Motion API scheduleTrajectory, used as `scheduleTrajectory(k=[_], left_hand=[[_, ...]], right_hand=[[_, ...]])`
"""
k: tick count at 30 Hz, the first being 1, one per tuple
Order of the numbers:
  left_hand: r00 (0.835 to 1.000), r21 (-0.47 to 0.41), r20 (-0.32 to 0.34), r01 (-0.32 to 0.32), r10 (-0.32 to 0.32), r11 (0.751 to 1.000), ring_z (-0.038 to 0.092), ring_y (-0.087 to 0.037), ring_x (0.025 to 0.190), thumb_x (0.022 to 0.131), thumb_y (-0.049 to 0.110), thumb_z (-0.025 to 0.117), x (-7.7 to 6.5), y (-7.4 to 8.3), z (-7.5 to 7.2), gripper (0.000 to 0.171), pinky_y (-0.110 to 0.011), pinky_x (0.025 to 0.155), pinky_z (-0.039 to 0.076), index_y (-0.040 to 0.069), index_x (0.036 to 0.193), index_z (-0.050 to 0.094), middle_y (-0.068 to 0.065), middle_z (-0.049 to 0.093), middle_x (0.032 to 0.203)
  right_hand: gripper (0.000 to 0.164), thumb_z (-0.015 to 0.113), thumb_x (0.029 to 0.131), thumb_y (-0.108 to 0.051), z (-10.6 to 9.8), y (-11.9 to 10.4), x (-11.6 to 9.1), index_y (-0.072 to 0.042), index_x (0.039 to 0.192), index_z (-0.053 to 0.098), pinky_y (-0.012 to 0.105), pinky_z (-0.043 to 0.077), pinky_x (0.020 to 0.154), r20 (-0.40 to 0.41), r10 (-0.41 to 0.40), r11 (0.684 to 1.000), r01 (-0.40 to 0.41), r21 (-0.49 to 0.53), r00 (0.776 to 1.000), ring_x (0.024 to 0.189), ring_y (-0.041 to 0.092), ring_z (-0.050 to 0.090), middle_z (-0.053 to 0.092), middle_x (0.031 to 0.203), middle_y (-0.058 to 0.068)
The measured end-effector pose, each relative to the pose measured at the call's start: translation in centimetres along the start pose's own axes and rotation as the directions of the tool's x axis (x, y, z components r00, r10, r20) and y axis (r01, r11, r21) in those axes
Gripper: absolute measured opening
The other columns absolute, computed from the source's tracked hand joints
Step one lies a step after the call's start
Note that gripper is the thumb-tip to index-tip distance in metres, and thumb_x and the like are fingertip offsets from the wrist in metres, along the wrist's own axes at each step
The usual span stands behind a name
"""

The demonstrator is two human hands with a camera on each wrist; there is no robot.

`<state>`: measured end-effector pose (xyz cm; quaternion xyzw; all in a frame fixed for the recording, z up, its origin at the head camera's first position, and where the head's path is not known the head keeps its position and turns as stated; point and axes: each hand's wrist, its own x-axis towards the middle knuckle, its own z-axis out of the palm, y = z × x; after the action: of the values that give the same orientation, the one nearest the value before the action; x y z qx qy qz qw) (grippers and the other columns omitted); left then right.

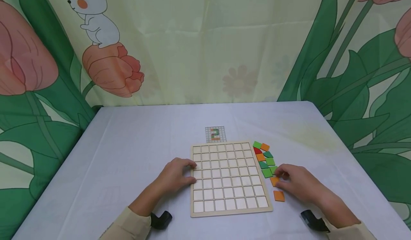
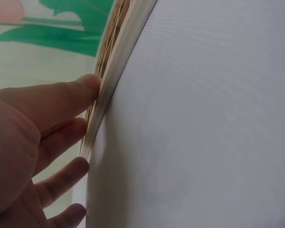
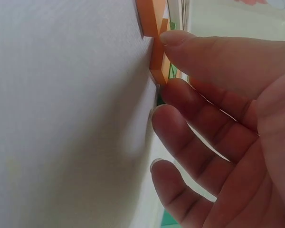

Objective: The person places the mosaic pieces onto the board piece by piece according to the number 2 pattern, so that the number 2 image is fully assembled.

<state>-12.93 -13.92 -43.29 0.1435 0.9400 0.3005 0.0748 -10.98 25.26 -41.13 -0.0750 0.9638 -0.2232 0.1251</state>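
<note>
A wooden grid board [image 1: 231,212] with pale square cells lies on the table. Along its left edge rest the spread thumb and fingertips of my left hand [image 1: 176,175]; in the left wrist view they meet the board's side [image 2: 115,71]. My right hand [image 1: 300,183], beyond the board's right edge, pinches an orange square tile [image 1: 274,181] between thumb and index finger, low at the tabletop. The right wrist view shows this orange tile [image 3: 157,59] at the thumb tip, the other fingers loosely bent. Another orange tile [image 1: 279,196] lies just nearer.
Several green tiles [image 1: 267,173], orange tiles [image 1: 264,147] and a red tile [image 1: 257,150] lie in a loose column beside the board's right edge. Behind the board is a small gridded pattern card [image 1: 216,134] with a coloured figure. A printed curtain [image 1: 205,54] hangs behind the white table [image 1: 154,133].
</note>
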Motion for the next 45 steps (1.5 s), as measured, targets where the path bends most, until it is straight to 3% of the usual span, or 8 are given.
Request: scheduleTrajectory(k=[17,35,45], left_hand=[[0.999,-0.013,0.009,0.039,-0.038,0.999,0.051,-0.029,0.125,0.078,0.021,0.088,-0.6,-0.7,-0.4,0.052,-0.051,0.102,0.043,0.016,0.126,0.070,-0.001,0.064,0.127],[0.999,-0.023,0.010,0.031,-0.031,0.999,0.050,-0.029,0.127,0.078,0.021,0.088,-0.5,-0.8,-0.5,0.052,-0.052,0.103,0.041,0.016,0.126,0.070,0.000,0.064,0.128],[0.999,-0.021,0.018,0.043,-0.043,0.999,0.050,-0.029,0.127,0.078,0.022,0.087,-0.6,-0.8,-0.5,0.052,-0.051,0.102,0.041,0.017,0.127,0.070,0.000,0.063,0.128]], right_hand=[[0.028,0.079,0.085,-0.014,0.0,0.4,0.1,-0.009,0.110,0.067,0.041,0.052,0.081,0.022,0.007,1.000,-0.007,-0.003,1.000,0.092,0.022,0.054,0.062,0.097,-0.001],[0.031,0.082,0.084,-0.021,0.3,0.4,0.1,-0.009,0.108,0.068,0.039,0.053,0.080,-0.023,-0.074,0.997,0.073,-0.020,0.997,0.089,0.019,0.054,0.062,0.095,-0.004],[0.026,0.080,0.085,-0.018,-0.4,-1.2,0.7,-0.009,0.106,0.070,0.039,0.054,0.080,-0.062,-0.142,0.990,0.143,0.000,0.988,0.089,0.018,0.055,0.063,0.093,-0.006]])
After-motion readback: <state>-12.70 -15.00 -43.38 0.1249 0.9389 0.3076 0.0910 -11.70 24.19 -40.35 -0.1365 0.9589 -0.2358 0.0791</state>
